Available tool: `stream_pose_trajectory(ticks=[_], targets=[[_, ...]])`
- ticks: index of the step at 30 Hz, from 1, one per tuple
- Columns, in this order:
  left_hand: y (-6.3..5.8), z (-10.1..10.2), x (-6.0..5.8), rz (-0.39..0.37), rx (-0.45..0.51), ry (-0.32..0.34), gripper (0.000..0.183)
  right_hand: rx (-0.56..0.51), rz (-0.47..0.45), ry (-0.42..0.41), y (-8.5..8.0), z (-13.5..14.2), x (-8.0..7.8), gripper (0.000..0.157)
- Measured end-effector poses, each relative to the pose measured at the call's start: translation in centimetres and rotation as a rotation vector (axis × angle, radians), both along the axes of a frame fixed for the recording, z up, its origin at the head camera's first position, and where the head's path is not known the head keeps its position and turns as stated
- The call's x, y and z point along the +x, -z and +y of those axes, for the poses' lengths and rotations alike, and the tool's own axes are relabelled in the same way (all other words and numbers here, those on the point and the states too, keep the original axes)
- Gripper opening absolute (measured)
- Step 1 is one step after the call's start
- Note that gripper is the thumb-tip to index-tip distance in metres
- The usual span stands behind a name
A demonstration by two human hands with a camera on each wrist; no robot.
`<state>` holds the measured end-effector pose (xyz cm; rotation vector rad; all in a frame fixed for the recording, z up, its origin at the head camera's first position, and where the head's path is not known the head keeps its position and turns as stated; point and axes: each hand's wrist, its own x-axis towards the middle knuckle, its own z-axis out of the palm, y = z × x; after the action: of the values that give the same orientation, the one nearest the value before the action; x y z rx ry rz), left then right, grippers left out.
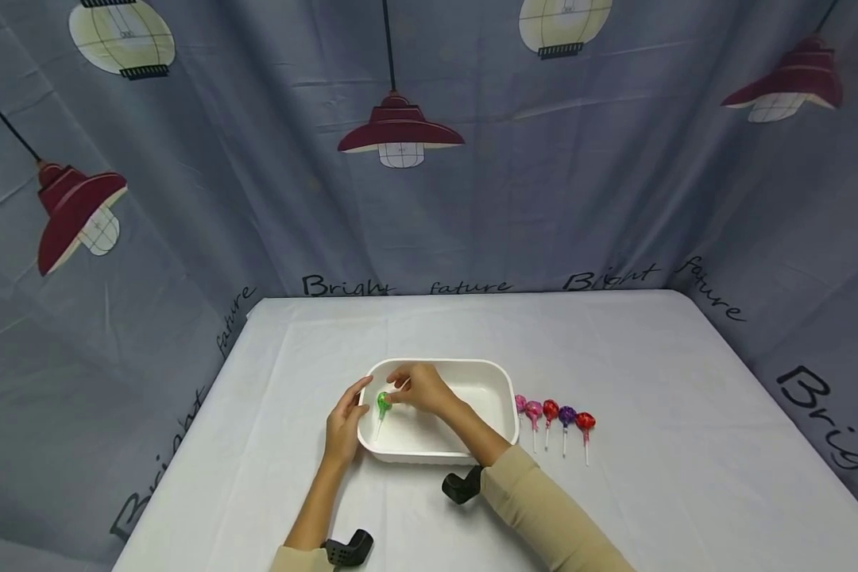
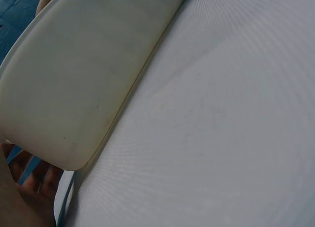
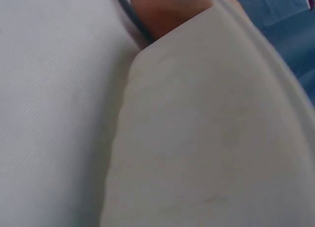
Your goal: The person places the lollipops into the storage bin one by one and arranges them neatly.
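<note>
A green lollipop [image 1: 382, 403] with a white stick lies at the left end of a white rectangular tray [image 1: 457, 457]. My right hand [image 1: 423, 389] reaches over the tray from the right. Its thumb is at the candy's head, and the index finger stands apart from the thumb. At the tray's left end, my left hand [image 1: 342, 427] rests against the outside with fairly straight fingers, the thumb at the rim. In the left wrist view the tray's outer wall [image 2: 88, 79] hides part of that hand. Tray wall [image 3: 197, 128] also fills most of the right wrist view.
To the right of the tray several lollipops lie in a row, among them a purple one [image 1: 567, 416] and a red one [image 1: 585, 423]. A white cloth [image 1: 672, 381] covers the table. Behind it hangs a grey-blue curtain [image 1: 472, 214] with printed lamps.
</note>
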<state>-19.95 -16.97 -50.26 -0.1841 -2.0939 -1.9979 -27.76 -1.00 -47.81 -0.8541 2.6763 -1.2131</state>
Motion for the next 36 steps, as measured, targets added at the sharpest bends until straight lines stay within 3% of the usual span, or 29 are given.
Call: stream_pose_trajectory(ticks=[7, 14, 23, 30, 33, 36], targets=[[0.1, 0.1, 0.0, 0.008, 0.019, 0.008, 0.044, -0.075, -0.009, -0.011, -3.4, 1.3, 1.2, 0.035], [0.3, 0.2, -0.2, 0.033, 0.033, 0.015, 0.043, -0.225, -0.021, 0.051, -6.4, 4.9, 2.2, 0.033], [0.5, -0.1, 0.0, 0.036, 0.059, 0.018, 0.044, -0.324, 0.005, 0.178, -8.5, 10.7, 2.8, 0.038], [0.5, -0.1, -0.1, 0.043, 0.064, 0.015, 0.044, -0.338, 0.017, 0.297, -9.8, 13.9, 5.1, 0.037], [0.5, -0.1, -0.2, 0.044, 0.061, 0.014, 0.044, -0.362, 0.018, 0.342, -8.3, 15.6, 4.9, 0.038], [0.4, 0.0, -0.2, 0.036, 0.051, 0.014, 0.044, -0.374, 0.048, 0.399, -3.5, 18.8, 2.9, 0.040]])
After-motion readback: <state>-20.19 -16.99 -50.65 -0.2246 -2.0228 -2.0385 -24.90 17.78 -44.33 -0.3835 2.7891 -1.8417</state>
